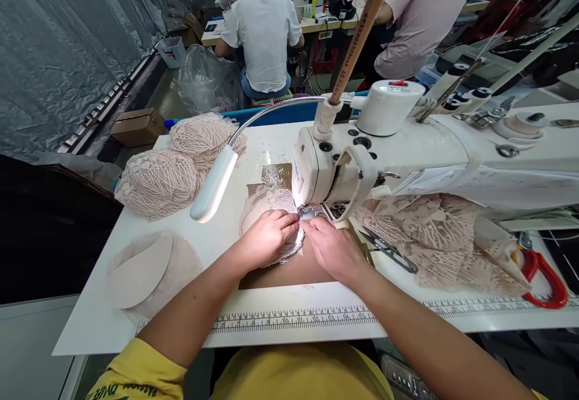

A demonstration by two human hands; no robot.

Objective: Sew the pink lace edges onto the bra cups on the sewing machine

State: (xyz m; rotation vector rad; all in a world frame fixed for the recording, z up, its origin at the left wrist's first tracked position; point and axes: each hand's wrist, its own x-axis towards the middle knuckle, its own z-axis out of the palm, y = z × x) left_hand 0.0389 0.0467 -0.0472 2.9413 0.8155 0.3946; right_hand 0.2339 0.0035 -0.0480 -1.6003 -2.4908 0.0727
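A round beige lace bra cup (257, 207) lies under the needle area of a white sewing machine (312, 171). On the cup's right part rests my left hand (271, 237), its fingers pressed together on the fabric close to the presser foot (306, 213). My right hand (332, 246) is on the other side of the foot, thumb and fingers closed at the cup's edge. The fingertips of both hands nearly meet there. What lies right under the fingertips is hidden. A lit lamp (215, 183) on a bendy neck shines on the work.
Left are stacked lace cups (158, 183) and flat beige round pieces (154, 273). Right lie thread snips (391, 252), lace fabric (434, 237) and red-handled scissors (547, 279). A ruler strip (294, 321) runs along the front edge. Two people sit beyond the table.
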